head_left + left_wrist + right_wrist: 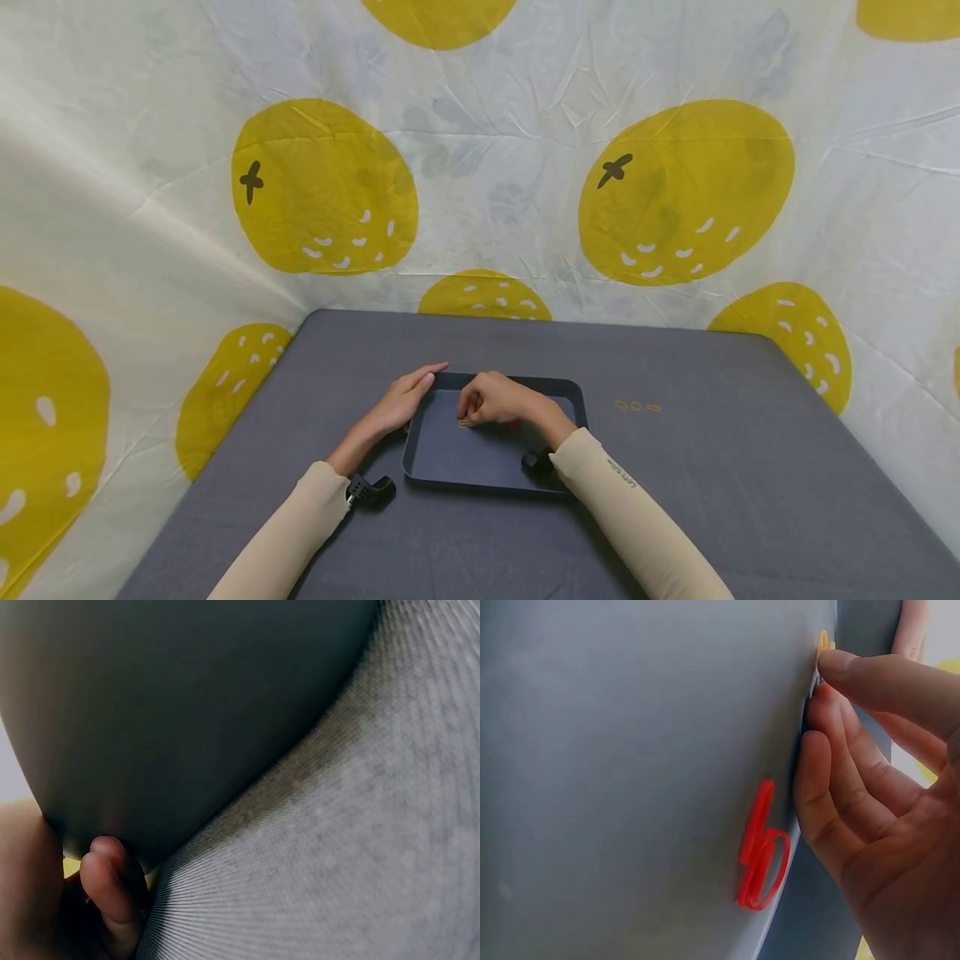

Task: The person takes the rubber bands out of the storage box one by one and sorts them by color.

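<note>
A dark grey rectangular tray point(450, 458) lies on the cloth-covered table. At its left side my left hand point(401, 404) grips the rim, and curled fingertips point(109, 885) show against the tray's wall in the left wrist view. My right hand point(495, 398) reaches over the tray, thumb and forefinger pinching a yellow rubber band point(823, 641) low at the tray floor. Red rubber bands point(761, 855) lie on the floor of the tray near that hand; in the head view the right hand and wrist mostly hide them.
Three yellow rubber bands point(635, 406) lie in a row on the grey tablecloth point(697, 467), right of the tray. A white curtain point(495, 192) with yellow fruit prints hangs behind the table and along its left side.
</note>
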The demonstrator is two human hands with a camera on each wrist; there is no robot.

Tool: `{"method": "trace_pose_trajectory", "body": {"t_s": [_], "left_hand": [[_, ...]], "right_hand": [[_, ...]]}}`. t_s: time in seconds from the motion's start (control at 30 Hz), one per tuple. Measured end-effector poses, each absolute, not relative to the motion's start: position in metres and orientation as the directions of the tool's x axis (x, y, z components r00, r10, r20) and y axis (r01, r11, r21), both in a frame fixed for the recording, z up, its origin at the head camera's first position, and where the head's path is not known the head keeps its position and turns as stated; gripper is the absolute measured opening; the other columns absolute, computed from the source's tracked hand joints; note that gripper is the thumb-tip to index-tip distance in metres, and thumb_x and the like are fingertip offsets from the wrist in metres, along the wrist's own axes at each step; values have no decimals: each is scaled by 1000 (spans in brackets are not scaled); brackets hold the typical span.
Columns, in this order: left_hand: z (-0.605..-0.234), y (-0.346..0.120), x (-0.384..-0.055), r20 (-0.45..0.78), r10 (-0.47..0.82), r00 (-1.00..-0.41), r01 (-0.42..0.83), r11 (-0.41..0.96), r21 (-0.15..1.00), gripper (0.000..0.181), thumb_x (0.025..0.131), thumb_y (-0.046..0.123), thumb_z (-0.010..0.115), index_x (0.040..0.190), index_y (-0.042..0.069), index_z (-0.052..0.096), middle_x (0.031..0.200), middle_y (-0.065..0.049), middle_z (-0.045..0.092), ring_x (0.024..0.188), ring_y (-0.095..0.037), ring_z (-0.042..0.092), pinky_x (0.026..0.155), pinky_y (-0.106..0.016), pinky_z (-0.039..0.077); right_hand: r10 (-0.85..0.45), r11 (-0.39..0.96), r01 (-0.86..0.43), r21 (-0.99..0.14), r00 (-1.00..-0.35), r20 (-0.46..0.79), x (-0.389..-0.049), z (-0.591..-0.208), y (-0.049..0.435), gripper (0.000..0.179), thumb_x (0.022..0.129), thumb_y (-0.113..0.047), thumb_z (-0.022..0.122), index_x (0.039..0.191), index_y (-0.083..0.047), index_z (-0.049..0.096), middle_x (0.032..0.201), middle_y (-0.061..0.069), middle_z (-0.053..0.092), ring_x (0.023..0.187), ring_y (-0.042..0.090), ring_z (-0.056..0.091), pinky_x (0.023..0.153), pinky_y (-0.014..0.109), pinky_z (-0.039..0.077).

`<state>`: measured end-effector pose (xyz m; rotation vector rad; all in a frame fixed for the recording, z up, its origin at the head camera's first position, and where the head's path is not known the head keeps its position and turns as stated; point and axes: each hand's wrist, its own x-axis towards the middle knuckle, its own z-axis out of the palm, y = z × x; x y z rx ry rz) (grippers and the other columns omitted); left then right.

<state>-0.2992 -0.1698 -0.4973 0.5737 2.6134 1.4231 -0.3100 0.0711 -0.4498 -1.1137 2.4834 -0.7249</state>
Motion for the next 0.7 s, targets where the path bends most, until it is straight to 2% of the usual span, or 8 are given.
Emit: {"method": "trace_pose_trajectory", "body": {"t_s": [0.07, 0.17, 0.23, 0.3, 0.37, 0.43, 0.7], "left_hand": [[-498, -170, -299, 85, 377, -922, 277, 492, 825, 45, 115, 32, 35, 158, 23, 46, 160, -11, 48, 78, -29, 65, 80, -38, 53], [-498, -169, -299, 90, 373, -923, 281, 498, 820, 45, 115, 32, 35, 157, 23, 47, 161, -9, 47, 96, -21, 64, 88, -36, 50], [-498, -170, -300, 83, 376, -923, 274, 489, 828, 45, 115, 33, 35, 158, 22, 46, 160, -11, 47, 76, -23, 63, 74, -37, 53], [-498, -170, -300, 73, 379, -923, 265, 483, 835, 46, 115, 34, 34, 158, 22, 46, 160, -13, 47, 55, -21, 55, 59, -36, 52], [-498, -170, -300, 65, 380, -923, 255, 475, 842, 46, 115, 34, 34, 158, 23, 46, 158, -14, 48, 41, -19, 45, 48, -37, 49], [-498, -170, -300, 61, 377, -924, 249, 472, 846, 45, 115, 34, 35, 158, 24, 46, 157, -14, 50, 38, -17, 42, 43, -37, 47], [-498, -169, -300, 69, 368, -927, 248, 465, 850, 46, 115, 34, 35, 157, 23, 47, 156, -14, 51, 39, -16, 43, 44, -38, 47]], "right_hand": [[-756, 570, -587, -575, -649, -87, -310, -449, 71, 6, 91, -16, 81, 96, -17, 81, 85, -7, 75, 72, 5, 66, 67, 24, 56], [-753, 569, -581, -582, -652, -86, -309, -449, 72, 5, 91, -16, 81, 96, -17, 81, 85, -7, 75, 73, 6, 66, 67, 25, 56], [-752, 569, -580, -583, -653, -85, -309, -450, 72, 5, 91, -17, 81, 96, -18, 81, 85, -7, 75, 73, 5, 66, 68, 25, 56], [-751, 569, -577, -586, -655, -84, -310, -449, 72, 5, 91, -17, 82, 95, -18, 81, 85, -7, 75, 72, 5, 66, 67, 24, 56], [-750, 566, -571, -594, -657, -83, -310, -448, 72, 5, 90, -17, 82, 95, -17, 81, 85, -7, 75, 72, 6, 66, 67, 24, 56], [-747, 567, -566, -598, -660, -84, -309, -446, 73, 5, 90, -16, 82, 95, -17, 81, 85, -6, 75, 73, 6, 66, 68, 24, 56], [-740, 573, -572, -587, -669, -70, -309, -436, 79, 8, 91, -10, 79, 96, -16, 81, 90, -5, 77, 78, 5, 68, 71, 23, 58]]}}
